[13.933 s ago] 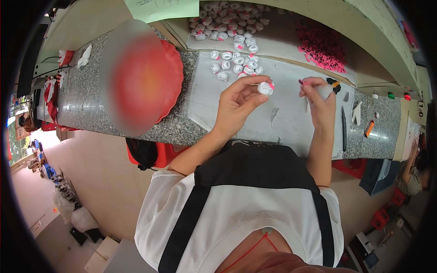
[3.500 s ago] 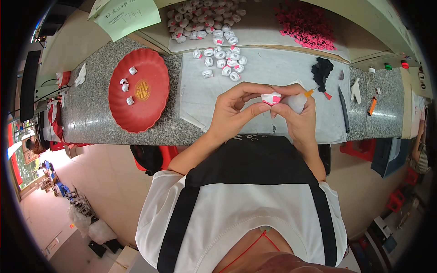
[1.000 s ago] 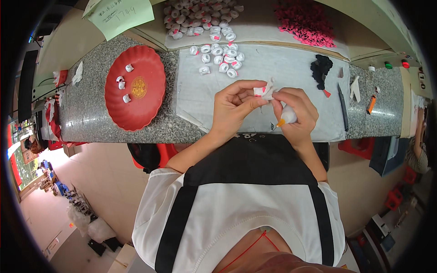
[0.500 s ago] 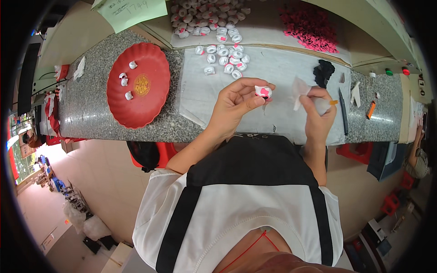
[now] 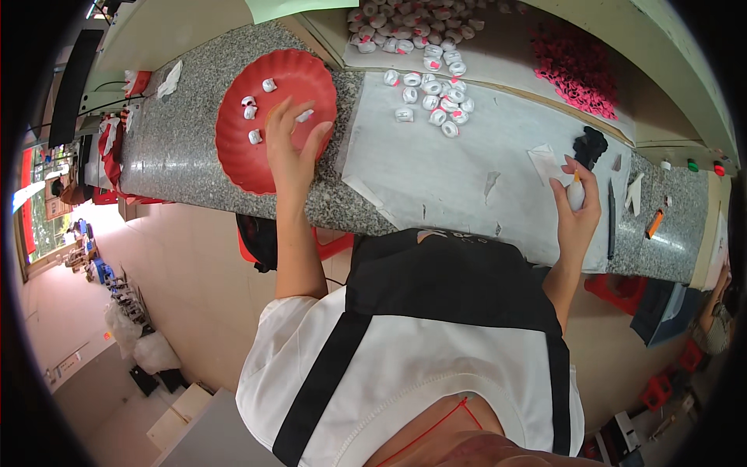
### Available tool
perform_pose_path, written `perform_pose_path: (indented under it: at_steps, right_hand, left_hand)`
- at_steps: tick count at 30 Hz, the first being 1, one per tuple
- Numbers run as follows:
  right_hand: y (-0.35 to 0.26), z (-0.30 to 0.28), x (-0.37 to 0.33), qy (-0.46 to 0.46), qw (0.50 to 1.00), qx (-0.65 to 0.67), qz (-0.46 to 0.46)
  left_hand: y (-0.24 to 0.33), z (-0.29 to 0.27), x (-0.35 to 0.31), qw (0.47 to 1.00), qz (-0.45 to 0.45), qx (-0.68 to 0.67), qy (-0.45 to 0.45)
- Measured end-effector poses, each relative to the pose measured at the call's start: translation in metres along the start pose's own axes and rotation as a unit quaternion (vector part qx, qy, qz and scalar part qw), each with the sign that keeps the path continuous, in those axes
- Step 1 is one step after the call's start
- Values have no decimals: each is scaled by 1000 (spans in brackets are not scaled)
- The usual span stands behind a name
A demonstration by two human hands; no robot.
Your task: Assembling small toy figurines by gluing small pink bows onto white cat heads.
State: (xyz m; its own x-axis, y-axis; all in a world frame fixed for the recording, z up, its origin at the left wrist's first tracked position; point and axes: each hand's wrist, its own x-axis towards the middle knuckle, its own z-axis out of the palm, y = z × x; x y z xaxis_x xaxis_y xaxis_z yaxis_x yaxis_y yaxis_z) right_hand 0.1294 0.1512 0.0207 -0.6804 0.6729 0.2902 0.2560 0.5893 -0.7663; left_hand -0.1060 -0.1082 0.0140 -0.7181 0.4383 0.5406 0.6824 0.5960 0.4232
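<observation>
Over the right part of a red scalloped plate [image 5: 233,167] is my left hand [image 5: 294,152], its fingers spread and holding nothing. A small white piece [image 5: 304,116] shows on the plate between its thumb and fingers. Several other small white pieces, such as one with dark and pink marks [image 5: 268,85], lie further left on the plate. My right hand [image 5: 577,214] is closed around a small white squeeze bottle [image 5: 576,196] with an orange tip, above the white sheet [image 5: 467,171]. Just left of its fingertips lies a folded white tissue [image 5: 543,163].
Rows of white-and-pink pieces [image 5: 432,101] lie on the sheet, below a larger heap [image 5: 420,23]. Pink parts [image 5: 576,74] are piled at the back right. A black cloth [image 5: 590,146], a dark pen-like tool [image 5: 611,222] and an orange cutter [image 5: 654,225] lie at the right.
My left hand has moved left from the sheet to the plate and opened, leaving the white-and-pink piece there. My right hand has moved right and let go of the tissue, keeping the bottle.
</observation>
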Motion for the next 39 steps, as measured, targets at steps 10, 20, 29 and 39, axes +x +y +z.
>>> perform_pose_path:
  at_steps: [10,20,29,39]
  right_hand:
    - [-10,5,-10,-63,952,292,61]
    - [-21,-13,-3,80,816,568,72]
    - [-47,-18,-9,171,897,403,-70]
    - [-53,-19,-18,83,936,253,-231]
  left_hand:
    - [52,64,-6,975,17,-118,-187]
    - [122,53,6,549,-286,-712,-332]
    - [159,50,-9,609,-203,-700,-312]
    - [162,44,-12,632,-187,-713,-240]
